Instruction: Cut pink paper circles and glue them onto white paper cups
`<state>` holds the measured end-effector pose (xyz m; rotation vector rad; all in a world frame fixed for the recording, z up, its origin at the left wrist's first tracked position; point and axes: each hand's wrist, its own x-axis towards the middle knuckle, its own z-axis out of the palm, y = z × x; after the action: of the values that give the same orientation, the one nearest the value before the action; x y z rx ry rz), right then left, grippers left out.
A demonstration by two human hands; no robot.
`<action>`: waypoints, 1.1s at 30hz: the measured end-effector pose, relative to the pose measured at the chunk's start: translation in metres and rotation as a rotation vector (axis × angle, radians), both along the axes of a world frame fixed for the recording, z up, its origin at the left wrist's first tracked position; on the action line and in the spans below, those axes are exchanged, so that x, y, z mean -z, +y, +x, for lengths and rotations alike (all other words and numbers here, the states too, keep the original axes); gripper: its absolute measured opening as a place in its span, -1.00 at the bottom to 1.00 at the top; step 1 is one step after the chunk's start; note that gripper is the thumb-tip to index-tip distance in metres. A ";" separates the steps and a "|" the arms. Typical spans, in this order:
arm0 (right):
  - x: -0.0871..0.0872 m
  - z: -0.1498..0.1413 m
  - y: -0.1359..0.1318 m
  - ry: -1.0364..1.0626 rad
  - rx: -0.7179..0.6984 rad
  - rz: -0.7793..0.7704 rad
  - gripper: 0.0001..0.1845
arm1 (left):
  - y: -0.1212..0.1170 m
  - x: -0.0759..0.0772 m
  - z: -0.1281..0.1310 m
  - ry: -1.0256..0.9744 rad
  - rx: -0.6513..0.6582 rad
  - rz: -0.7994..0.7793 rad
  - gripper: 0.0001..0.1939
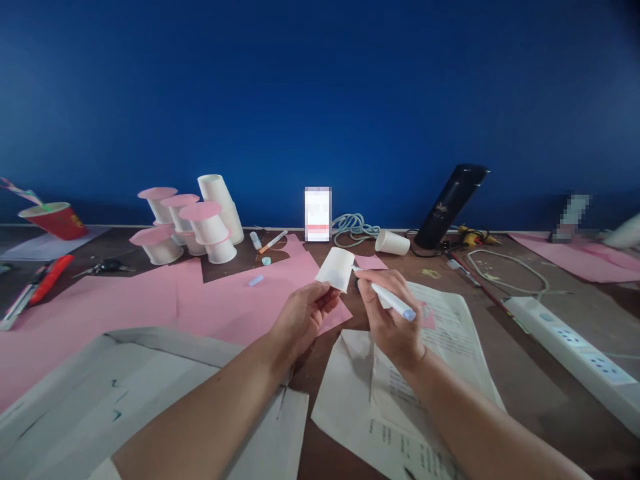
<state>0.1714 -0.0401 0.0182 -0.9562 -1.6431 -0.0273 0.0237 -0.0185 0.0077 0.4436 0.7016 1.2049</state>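
Note:
In the middle of the head view, my left hand (pixel 310 308) grips a white paper cup (pixel 336 268) near its lower edge, thumb on the near side. The cup is tilted above the table. My right hand (pixel 393 313) is closed round a white marker pen (pixel 393 301) with a bluish end. The pen's tip points left and meets or nearly meets the cup's right side; I cannot tell whether it touches. Below the hands lie pink paper (pixel 240 293) on the left and printed sheets (pixel 445 327) on the right.
Back left, white cups with pink discs (pixel 203 212) stand stacked beside a tall cup stack (pixel 220 207). A red cup (pixel 55 220), a box cutter (pixel 37 290) and keys (pixel 107 267) lie farther left. Rightward are a lying cup (pixel 393 242), a black bottle (pixel 450 207) and a power strip (pixel 570 357).

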 end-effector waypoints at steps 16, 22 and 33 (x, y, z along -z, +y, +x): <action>0.004 -0.004 0.001 -0.097 0.035 -0.004 -0.82 | 0.000 0.006 0.002 0.092 0.056 0.184 -0.86; 0.004 -0.004 0.002 -0.128 0.044 0.017 -0.83 | -0.003 0.004 0.001 0.199 0.062 0.214 -0.79; 0.004 -0.004 0.001 -0.133 0.048 0.022 -0.84 | -0.002 0.009 0.001 0.355 0.054 0.243 -0.74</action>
<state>0.1677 -0.0395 0.0141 -0.9946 -1.7382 -0.1443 0.0246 -0.0208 -0.0011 0.8891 0.8418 1.1768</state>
